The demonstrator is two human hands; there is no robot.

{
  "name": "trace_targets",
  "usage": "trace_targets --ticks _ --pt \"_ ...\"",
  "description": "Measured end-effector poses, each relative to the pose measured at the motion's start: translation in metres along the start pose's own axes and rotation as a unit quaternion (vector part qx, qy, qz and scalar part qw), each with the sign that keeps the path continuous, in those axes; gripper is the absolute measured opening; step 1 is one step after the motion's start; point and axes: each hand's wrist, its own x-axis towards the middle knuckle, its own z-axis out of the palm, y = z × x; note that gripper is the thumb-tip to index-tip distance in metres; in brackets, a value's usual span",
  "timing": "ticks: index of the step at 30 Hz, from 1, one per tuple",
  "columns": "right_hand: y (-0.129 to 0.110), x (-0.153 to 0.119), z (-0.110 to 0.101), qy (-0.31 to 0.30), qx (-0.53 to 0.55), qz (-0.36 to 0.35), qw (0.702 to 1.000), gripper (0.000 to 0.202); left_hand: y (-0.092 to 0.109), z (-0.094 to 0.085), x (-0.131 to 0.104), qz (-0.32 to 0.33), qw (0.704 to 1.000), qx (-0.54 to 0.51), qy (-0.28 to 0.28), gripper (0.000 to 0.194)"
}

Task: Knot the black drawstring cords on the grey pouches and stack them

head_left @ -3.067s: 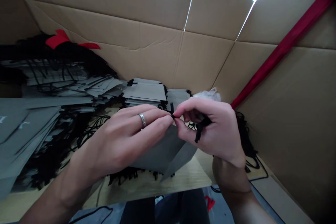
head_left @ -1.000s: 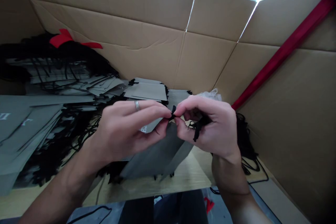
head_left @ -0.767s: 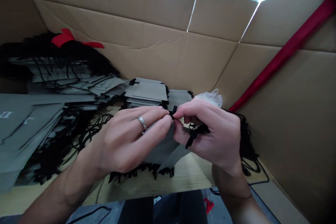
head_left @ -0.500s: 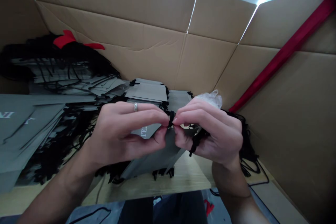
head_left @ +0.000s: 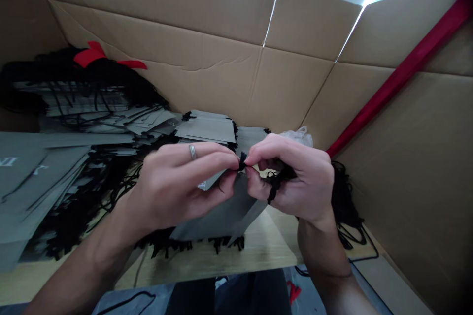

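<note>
Thumb and fingertips of my left hand (head_left: 185, 182), which wears a ring, pinch a small black cord piece (head_left: 242, 161) at the middle of the view. From the other side my right hand (head_left: 295, 177) pinches the same piece, its fingertips close to the left ones. More black cord (head_left: 274, 189) lies against the right palm and lower fingers. Just below the fingertips is a grey card (head_left: 218, 216) with white lettering partly hidden by the left hand. Black cord ends (head_left: 225, 243) stick out along its lower edge.
Stacked grey cards (head_left: 207, 128) with black cords stand behind my hands. More grey cards (head_left: 37, 182) and a red ribbon (head_left: 90, 54) lie at left. Black cords (head_left: 343, 202) and a clear plastic bag (head_left: 301, 136) are at right. Cardboard walls (head_left: 166, 49) surround the wooden table (head_left: 266, 251).
My right hand has tilted and shifted slightly left and up. The pinched cord piece sits a little higher, and the lettering on the card is more covered.
</note>
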Motion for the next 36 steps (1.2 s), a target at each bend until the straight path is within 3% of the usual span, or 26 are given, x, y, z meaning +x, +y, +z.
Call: trace_targets --ticks 4,6,10,13,18,21,25,30,34,36 --pt "-0.005 -0.002 0.001 -0.006 -0.058 -0.021 0.998 0.020 0.008 -0.001 0.000 0.089 0.992 0.088 -0.001 0.019" --pt "-0.006 -0.003 0.003 -0.002 -0.080 -0.053 0.995 0.020 0.009 0.000 0.001 0.089 0.992 0.087 0.005 0.019" --pt "-0.004 -0.003 0.005 0.008 -0.096 -0.119 0.988 0.022 0.008 0.000 0.000 0.041 0.998 0.039 0.025 0.018" --pt "-0.003 -0.002 0.005 0.021 -0.065 -0.145 0.987 0.024 0.004 0.001 -0.001 -0.031 0.998 -0.043 0.030 0.022" --pt "-0.002 0.001 0.005 0.043 -0.036 -0.137 0.989 0.026 -0.001 0.006 0.005 -0.088 0.968 -0.233 0.032 0.026" --pt "-0.001 0.001 0.006 0.056 -0.061 -0.128 0.988 0.028 -0.003 0.009 0.010 -0.124 0.947 -0.296 0.027 0.026" --pt "-0.001 0.000 0.008 0.075 -0.052 -0.121 0.988 0.030 -0.007 0.009 0.012 -0.143 0.932 -0.333 0.000 0.027" --pt "-0.004 -0.001 0.009 0.073 0.016 -0.054 0.996 0.026 -0.009 0.005 0.011 -0.158 0.917 -0.366 -0.021 0.024" --pt "-0.003 0.000 0.009 0.100 -0.039 -0.061 0.992 0.029 -0.003 0.004 0.014 -0.210 0.898 -0.383 -0.057 0.026" --pt "-0.003 0.000 0.009 0.116 -0.077 -0.076 0.987 0.030 0.000 0.003 0.014 -0.230 0.902 -0.356 -0.081 0.017"
